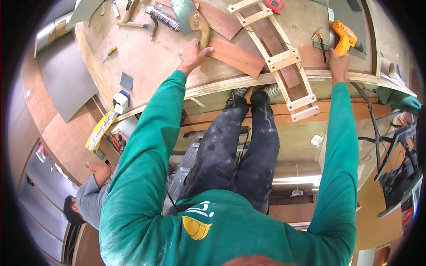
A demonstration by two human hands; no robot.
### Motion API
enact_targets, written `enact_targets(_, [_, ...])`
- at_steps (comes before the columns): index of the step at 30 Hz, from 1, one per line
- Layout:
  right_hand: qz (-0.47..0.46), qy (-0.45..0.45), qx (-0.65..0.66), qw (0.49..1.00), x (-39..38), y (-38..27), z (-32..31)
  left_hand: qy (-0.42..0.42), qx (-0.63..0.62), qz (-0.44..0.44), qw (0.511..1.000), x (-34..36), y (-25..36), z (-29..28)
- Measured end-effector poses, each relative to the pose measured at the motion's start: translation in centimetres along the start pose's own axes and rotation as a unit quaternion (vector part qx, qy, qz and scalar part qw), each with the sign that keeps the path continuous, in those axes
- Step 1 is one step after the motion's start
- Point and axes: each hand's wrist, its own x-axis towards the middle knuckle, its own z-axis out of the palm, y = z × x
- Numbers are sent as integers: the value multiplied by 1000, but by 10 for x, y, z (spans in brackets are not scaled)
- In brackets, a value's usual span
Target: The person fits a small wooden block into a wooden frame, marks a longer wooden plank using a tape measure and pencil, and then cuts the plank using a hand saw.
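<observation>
My left hand (194, 55) is wrapped round the wooden handle of a handsaw (200, 30), whose blade reaches toward the far edge of the view. Over at the right, my right hand (339, 65) grips an orange power drill (343, 37) with its dark chuck turned to the right. Between the hands, a small ladder-like wooden frame (284, 60) lies across the workbench (151, 62) and sticks out over its near edge. Reddish-brown boards (234, 55) lie beside the saw and partly under the frame. A pencil-like dark tool (322, 48) is left of the drill.
A claw hammer (141, 25), a spray can (163, 18) and a small yellow screwdriver (110, 52) lie at the left. A red tape measure (275, 5) is at the back. Another person (91, 197) is at lower left. A metal stand (377, 133) is at right.
</observation>
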Motion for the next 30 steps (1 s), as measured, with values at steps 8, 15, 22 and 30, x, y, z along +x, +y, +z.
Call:
enact_targets(8, [-78, 58, -166, 981, 9, 52, -6, 110, 46, 71, 990, 31, -85, -51])
enact_targets(15, [-62, 124, -61, 988, -141, -11, -34, 206, 125, 45, 970, 73, -121, -90])
enact_targets(22, [213, 184, 178, 943, -310, 52, 9, 326, 240, 186, 895, 69, -59, -67])
enact_targets(30, [251, 63, 138, 956, -386, 53, 80, 260, 28, 356, 897, 121, 84, -22])
